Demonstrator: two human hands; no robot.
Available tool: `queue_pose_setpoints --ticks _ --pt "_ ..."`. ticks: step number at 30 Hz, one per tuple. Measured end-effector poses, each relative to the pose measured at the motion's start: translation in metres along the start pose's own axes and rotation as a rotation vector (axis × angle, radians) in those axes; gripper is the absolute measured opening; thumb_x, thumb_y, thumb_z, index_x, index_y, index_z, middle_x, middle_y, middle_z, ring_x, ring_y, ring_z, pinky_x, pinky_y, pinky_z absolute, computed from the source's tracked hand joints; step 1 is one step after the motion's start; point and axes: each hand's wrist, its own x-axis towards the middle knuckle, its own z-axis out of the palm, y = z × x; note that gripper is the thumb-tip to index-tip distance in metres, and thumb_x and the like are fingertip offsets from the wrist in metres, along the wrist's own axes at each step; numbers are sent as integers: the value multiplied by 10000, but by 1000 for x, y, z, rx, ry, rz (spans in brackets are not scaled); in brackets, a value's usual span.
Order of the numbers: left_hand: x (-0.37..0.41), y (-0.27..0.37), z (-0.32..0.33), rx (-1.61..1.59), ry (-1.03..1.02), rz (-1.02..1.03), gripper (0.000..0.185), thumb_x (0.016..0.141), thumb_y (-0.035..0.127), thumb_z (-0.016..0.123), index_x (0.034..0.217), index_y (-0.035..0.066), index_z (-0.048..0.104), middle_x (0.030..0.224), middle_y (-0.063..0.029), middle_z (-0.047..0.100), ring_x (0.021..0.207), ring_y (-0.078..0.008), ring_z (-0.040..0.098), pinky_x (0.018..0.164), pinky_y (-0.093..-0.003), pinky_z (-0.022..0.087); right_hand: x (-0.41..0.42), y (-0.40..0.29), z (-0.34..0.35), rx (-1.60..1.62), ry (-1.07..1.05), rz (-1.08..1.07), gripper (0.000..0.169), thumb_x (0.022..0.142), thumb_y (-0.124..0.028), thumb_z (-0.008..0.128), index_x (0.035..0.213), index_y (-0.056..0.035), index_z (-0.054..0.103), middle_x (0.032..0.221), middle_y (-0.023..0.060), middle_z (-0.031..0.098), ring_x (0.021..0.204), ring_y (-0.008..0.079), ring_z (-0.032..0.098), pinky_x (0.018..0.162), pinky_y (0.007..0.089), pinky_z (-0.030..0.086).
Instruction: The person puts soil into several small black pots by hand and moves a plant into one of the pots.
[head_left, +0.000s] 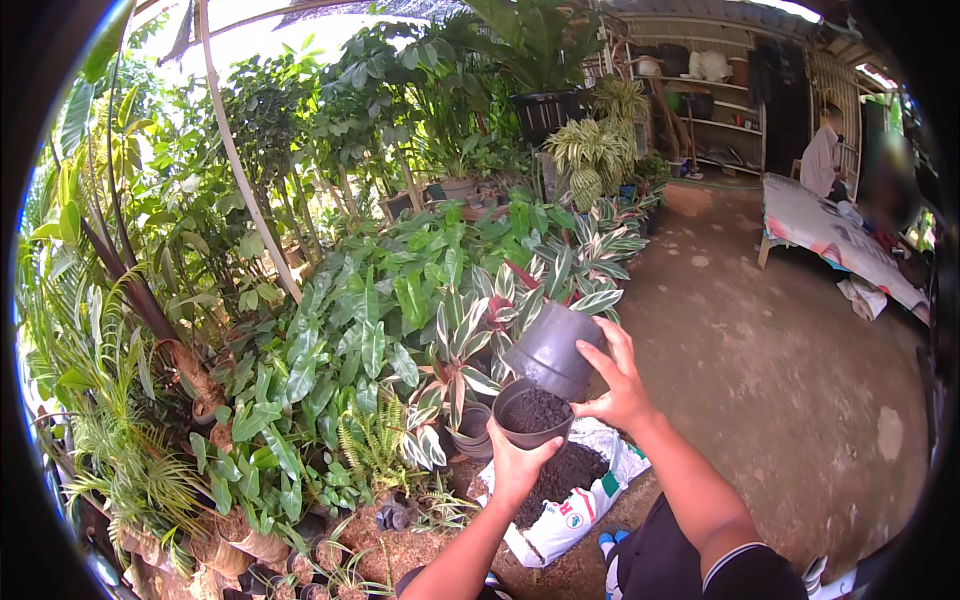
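My left hand (519, 466) grips a round plastic pot (534, 438) from below. Dark potting soil (537, 410) fills much of it. Above, my right hand (619, 379) holds a larger black plastic pot (559, 346), tipped over with its mouth towards the lower pot. Some soil shows at the tilted pot's lower rim. Beneath both hands, a white printed sack (581, 521) lies on the ground, with a heap of dark soil (559, 480) on it. Several nested empty pots (474, 431) stand just left of my left hand.
Dense foliage plants (375, 315) fill the left side, with variegated plants (472, 337) close to the pots. A dirt floor (750, 360) stretches to the right. Farther back are a cloth-covered table (832, 232), a seated person (821, 157) and shelves (712, 112).
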Motion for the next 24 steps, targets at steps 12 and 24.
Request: queue_pose_setpoints --ticks 12,24 --pt "27 -9 -14 62 378 147 1019 681 218 933 1472 8 324 1384 -171 488 1302 -303 506 1161 -436 362 -15 28 0 35 280 368 874 687 -196 867 1478 -83 513 1569 214 366 1451 387 400 1191 482 363" --pt "38 10 -36 181 537 259 1162 624 231 935 1524 -28 247 1425 -201 439 1344 -322 481 1188 -461 333 -32 50 10 -10 109 558 818 748 -234 866 1480 -114 522 1547 209 394 1447 394 405 1190 472 364"
